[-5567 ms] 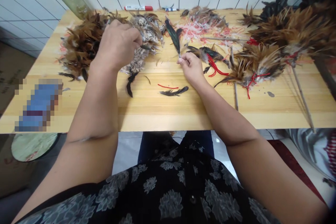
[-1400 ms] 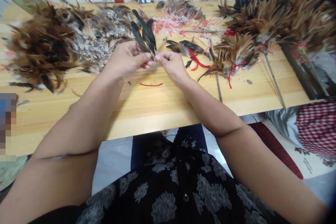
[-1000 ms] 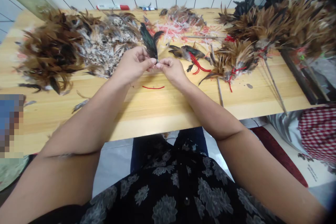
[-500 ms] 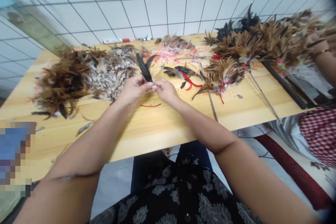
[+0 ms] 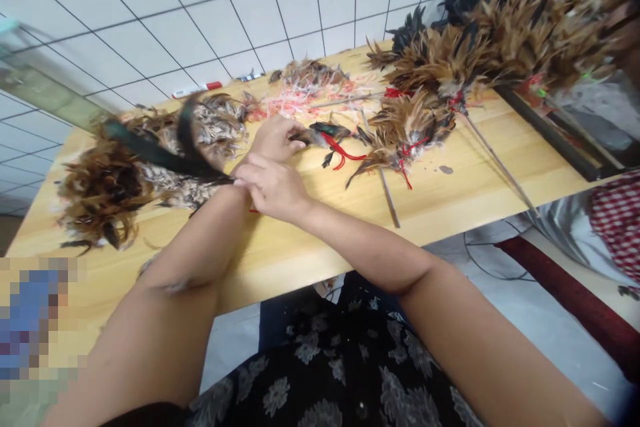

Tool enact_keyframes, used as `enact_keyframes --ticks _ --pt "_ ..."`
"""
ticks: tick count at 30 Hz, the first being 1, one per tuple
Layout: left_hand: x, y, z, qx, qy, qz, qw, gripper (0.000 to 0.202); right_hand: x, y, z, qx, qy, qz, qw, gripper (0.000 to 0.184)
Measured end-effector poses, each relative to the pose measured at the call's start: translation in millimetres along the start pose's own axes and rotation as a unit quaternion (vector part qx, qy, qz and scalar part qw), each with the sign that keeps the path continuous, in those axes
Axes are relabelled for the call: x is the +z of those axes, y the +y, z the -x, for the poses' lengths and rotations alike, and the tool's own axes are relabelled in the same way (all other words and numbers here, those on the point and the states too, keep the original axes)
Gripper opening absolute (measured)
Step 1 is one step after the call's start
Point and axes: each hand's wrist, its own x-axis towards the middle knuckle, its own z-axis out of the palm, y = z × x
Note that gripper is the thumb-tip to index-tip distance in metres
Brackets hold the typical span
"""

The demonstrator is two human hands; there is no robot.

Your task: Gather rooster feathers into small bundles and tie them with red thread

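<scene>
My right hand [image 5: 275, 187] pinches long, dark green-black feathers [image 5: 165, 157] at their quill ends, and they point off to the left. It crosses over my left wrist. My left hand [image 5: 275, 141] reaches forward, thumb and fingers apart, at the left tip of a small bunch of dark feathers [image 5: 327, 131]. Red string [image 5: 343, 152] trails from that bunch. Under my right hand a short piece of red string [image 5: 253, 210] shows only in part. To the right lies a brown feather bundle [image 5: 410, 123], tied with red string, by a thin stick [image 5: 389, 197].
Brown feathers [image 5: 95, 193] and grey-white feathers [image 5: 215, 113] are piled at left. Pinkish scraps [image 5: 287, 101] and a red-capped marker [image 5: 197, 89] lie toward the tiled wall. Large brown feather dusters [image 5: 470, 53] and a dark-framed tray [image 5: 555, 140] fill the right, near another person's checked clothing [image 5: 617, 227].
My hands have come apart. The right one has carried the dark feathers left, over my left wrist. The left has moved forward to the small dark bunch. The view has shifted a little.
</scene>
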Motion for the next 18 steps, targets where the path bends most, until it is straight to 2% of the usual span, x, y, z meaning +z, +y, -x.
enact_keyframes --ticks 3,5,7,10,14,18 --pt "14.5 2 -10 0.045 -0.028 -0.108 0.993 0.015 -8 -13 10 -0.044 -0.045 0.077 0.995 0.060" --pt "16.3 0 -13 0.042 -0.019 -0.123 0.991 0.015 -10 -16 11 -0.047 -0.048 0.093 0.993 0.063" --pt "10.8 -3 -11 0.054 -0.009 -0.118 0.991 0.017 -8 -16 10 -0.048 -0.042 0.090 0.994 0.065" --pt "-7.3 -6 -2 0.091 -0.008 -0.098 0.991 0.014 -3 -14 7 -0.061 -0.031 0.078 0.995 0.065" --pt "-29.8 -9 10 0.082 0.009 -0.065 0.994 0.010 -6 -18 9 -0.055 -0.016 0.062 0.996 0.061" --pt "-32.7 -20 12 0.077 0.074 -0.032 0.994 0.008 -13 -18 11 0.004 -0.014 0.040 0.999 0.057"
